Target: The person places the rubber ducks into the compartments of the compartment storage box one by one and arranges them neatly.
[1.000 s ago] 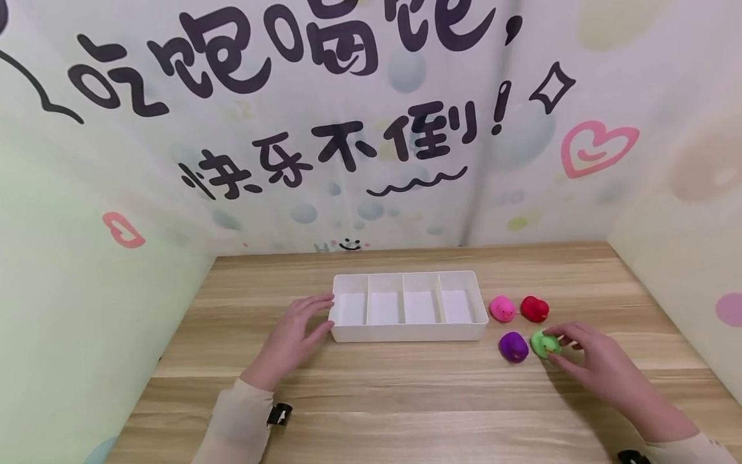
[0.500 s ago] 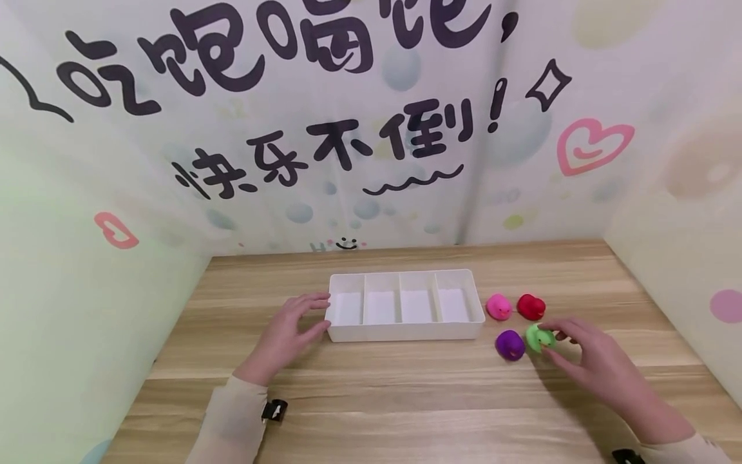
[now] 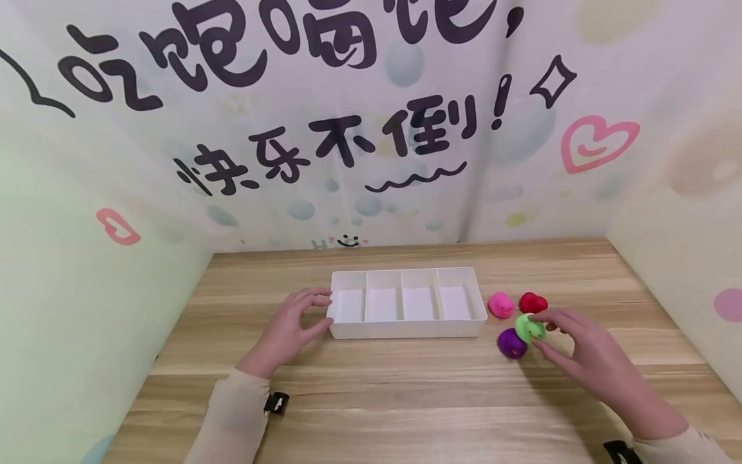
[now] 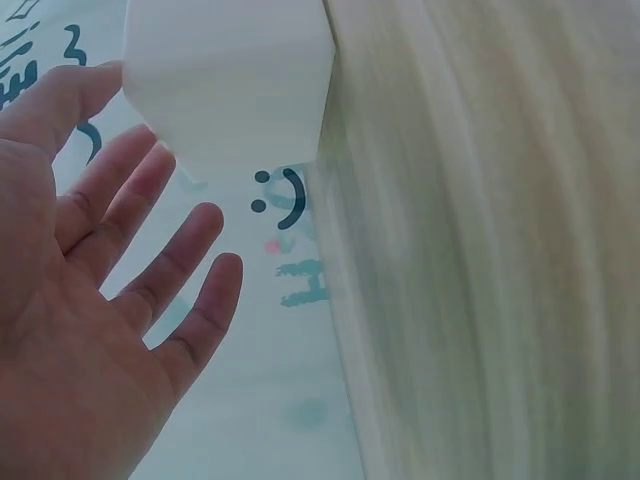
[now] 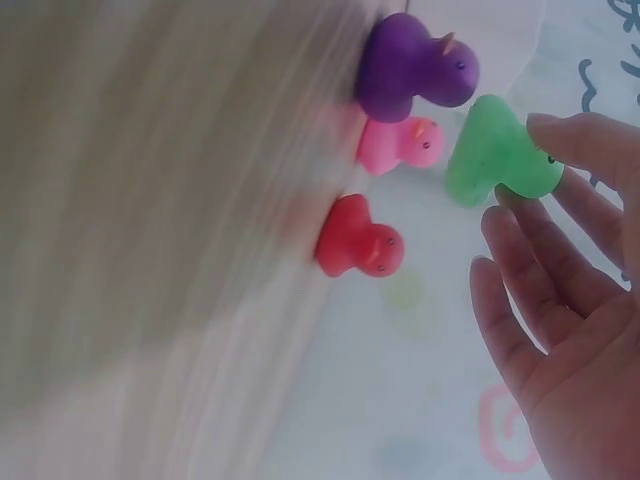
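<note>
- I see the right grip (image 3: 594, 354) pinching the green duck (image 3: 529, 328), which hangs clear of the wood-grained tabletop (image 3: 406, 393).
- Purple duck (image 3: 511, 344), pink duck (image 3: 501, 305) and red duck (image 3: 532, 302) sit near it.
- Left grip (image 3: 286, 332) loosely spread, I think touching the white tray (image 3: 408, 330).
- Lettered wall (image 3: 371, 84) behind.

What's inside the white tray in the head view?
The white tray has four compartments, each showing only bare white floor. Its near wall covers a front strip of that floor, which can't be seen.
</note>
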{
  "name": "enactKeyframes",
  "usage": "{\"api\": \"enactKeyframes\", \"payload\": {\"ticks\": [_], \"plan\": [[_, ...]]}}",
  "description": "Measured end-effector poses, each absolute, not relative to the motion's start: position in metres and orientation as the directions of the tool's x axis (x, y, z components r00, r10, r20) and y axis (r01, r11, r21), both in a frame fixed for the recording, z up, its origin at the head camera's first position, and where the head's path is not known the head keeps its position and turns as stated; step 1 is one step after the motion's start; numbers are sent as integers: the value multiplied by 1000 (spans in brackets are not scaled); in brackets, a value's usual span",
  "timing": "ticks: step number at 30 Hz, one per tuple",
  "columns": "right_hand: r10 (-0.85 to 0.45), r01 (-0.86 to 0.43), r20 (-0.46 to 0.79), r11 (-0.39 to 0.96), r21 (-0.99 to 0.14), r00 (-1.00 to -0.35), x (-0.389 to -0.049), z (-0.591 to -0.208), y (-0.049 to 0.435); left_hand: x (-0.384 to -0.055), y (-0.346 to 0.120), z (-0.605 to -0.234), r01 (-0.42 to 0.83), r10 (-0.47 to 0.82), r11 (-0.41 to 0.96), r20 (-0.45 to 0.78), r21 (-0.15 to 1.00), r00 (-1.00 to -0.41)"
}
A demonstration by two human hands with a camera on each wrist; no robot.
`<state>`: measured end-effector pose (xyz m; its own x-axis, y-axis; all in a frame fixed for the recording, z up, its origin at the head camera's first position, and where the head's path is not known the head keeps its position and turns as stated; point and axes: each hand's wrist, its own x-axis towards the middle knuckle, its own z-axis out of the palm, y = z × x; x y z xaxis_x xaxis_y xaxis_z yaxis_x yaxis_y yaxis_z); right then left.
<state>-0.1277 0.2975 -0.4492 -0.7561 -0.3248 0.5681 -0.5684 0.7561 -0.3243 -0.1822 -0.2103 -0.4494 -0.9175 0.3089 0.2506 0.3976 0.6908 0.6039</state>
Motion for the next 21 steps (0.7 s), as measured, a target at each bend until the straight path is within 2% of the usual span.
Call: {"api": "enactKeyframes", "payload": {"ticks": [11, 21], "plan": [[-339, -577, 563, 752, -319, -754, -132, -436, 278, -185, -212, -449, 403, 329, 692, 235, 599, -915], [-420, -655, 575, 698, -289, -702, -150, -425, 253, -184, -213, -451, 397, 322, 669, 236, 629, -917]]}}
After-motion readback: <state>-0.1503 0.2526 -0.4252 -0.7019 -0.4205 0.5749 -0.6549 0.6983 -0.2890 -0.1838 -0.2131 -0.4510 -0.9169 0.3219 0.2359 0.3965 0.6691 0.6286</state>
